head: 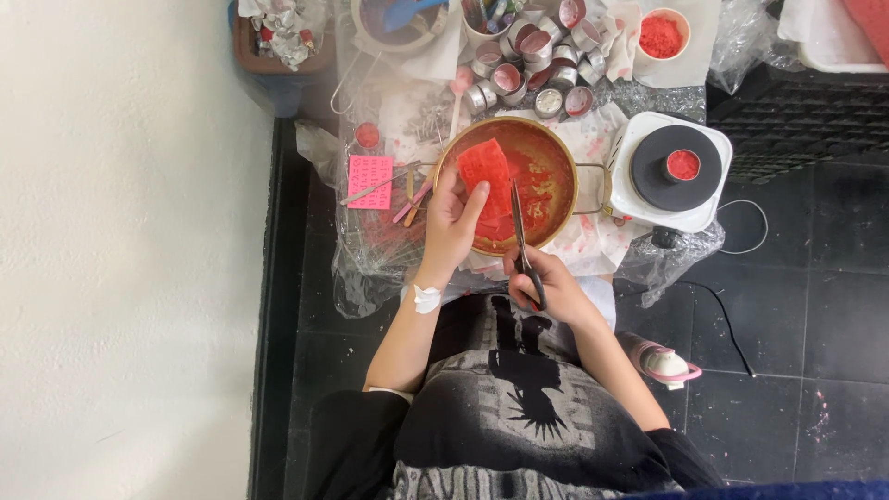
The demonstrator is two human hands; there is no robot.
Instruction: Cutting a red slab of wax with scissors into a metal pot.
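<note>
Head view: left hand (451,222) holds red wax slab (485,171), right hand (544,282) scissors (522,236).

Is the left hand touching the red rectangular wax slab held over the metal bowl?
Touching. The head view shows the left hand with fingers wrapped around the edge of the red wax slab, above the metal bowl.

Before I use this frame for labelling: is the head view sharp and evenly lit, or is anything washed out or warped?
Head view: the red slab in the left hand and the scissors in the right hand read sharp; the white wall is bright and nearly featureless; the clutter of small tins at the top looks hazy; the dark floor loses detail; the edges bend slightly.
</note>
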